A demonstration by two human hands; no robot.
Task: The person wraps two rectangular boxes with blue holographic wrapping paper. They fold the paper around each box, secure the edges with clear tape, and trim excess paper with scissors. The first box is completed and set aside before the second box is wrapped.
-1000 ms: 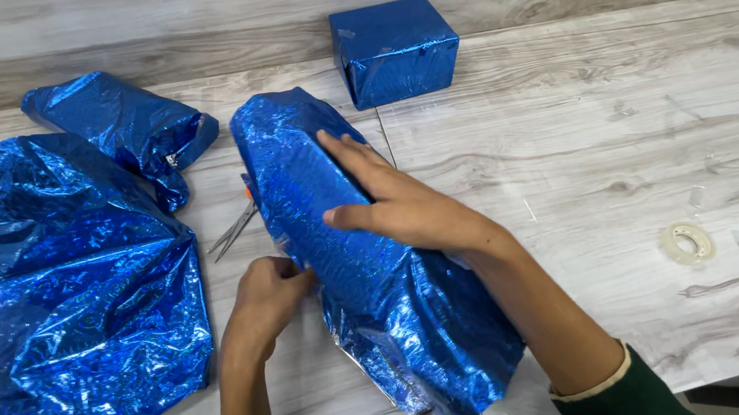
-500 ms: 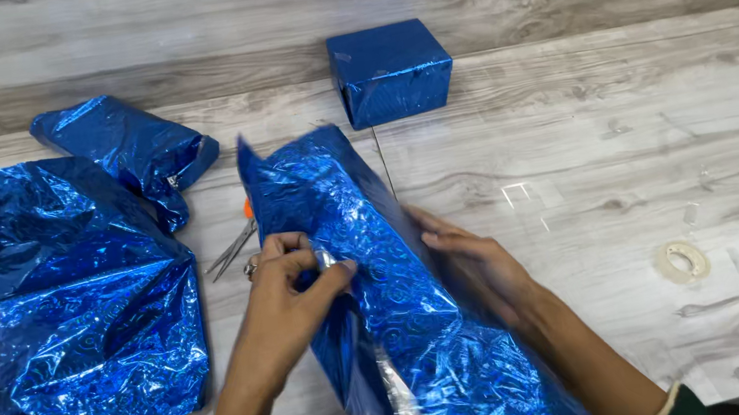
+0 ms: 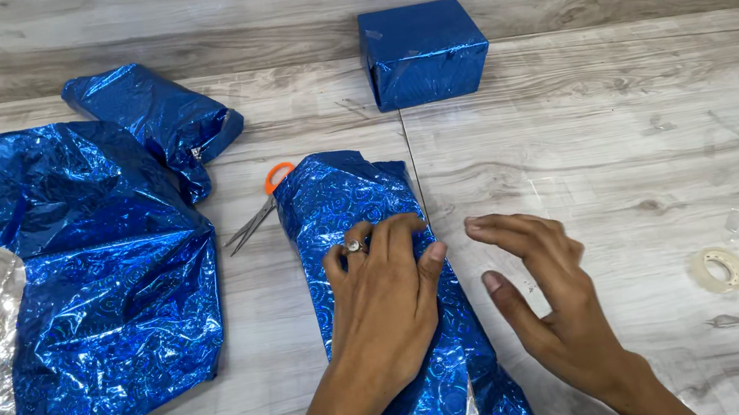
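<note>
A pale wood-grain table (image 3: 629, 132) fills the view from above. On its left lies the largest thing, a crumpled loose sheet (image 3: 100, 274) of shiny blue foil paper, silver underside showing at its lower left edge. A half-wrapped parcel (image 3: 364, 237) in the same blue foil lies lengthwise in the middle, running from mid-table to the bottom edge. The left hand (image 3: 388, 301) presses flat on top of it, palm down, fingers (image 3: 392, 233) extended and close together, a ring on one; it grips nothing. The right hand (image 3: 545, 293) is just right of the parcel, fingers (image 3: 512, 226) spread and loosely curled, empty; whether the fingertips touch the table cannot be told. Two other wrapped things are on the table: a long bundle (image 3: 159, 117) at upper left, touching the loose sheet, and a neat box (image 3: 422, 53) at the top centre. One pair of scissors (image 3: 259, 209) with an orange handle lies between sheet and parcel, partly hidden under the parcel's edge. One small roll of clear tape (image 3: 720, 269) sits well apart at the right.
</note>
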